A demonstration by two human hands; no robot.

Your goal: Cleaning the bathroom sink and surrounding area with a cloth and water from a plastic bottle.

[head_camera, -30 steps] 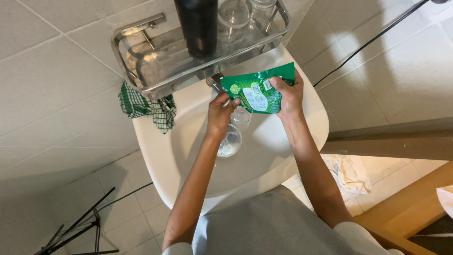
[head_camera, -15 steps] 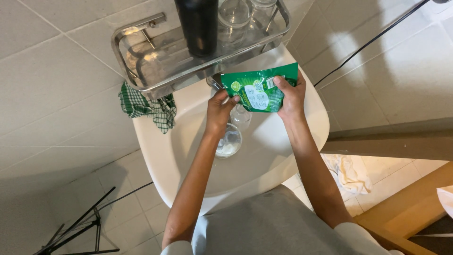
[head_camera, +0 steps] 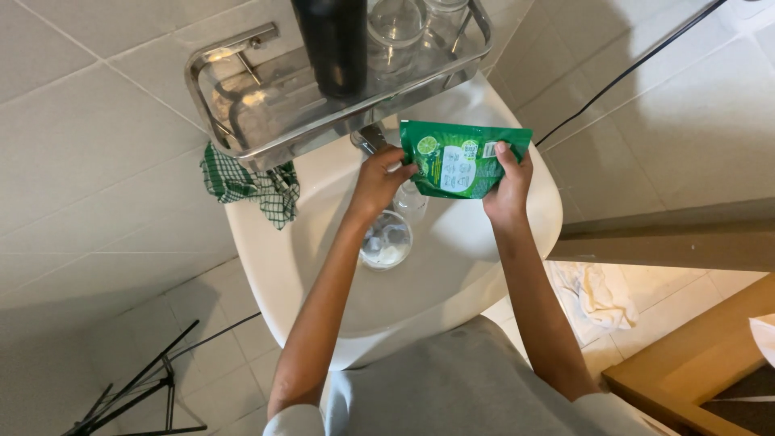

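Two hands' fingers grip green pouch point(head_camera: 464, 160) | over white sink point(head_camera: 533, 234) | grey-tiled room, steel shelf point(head_camera: 266, 121)

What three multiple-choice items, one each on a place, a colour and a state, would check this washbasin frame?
1. Where does the checked cloth hang?
A. on the basin's left rim, under the metal shelf
B. inside the bowl
C. on the floor by the tripod

2. What colour is the pouch?
A. red
B. green
C. white

3. How is the pouch held?
A. lying in the basin
B. in the right hand only
C. in both hands above the basin

Answers:
1 A: the cloth drapes over the left edge of the basin, just below the metal shelf.
2 B: its surface is green with pale panels.
3 C: the left hand grips its left edge, the right hand its right edge, over the bowl.
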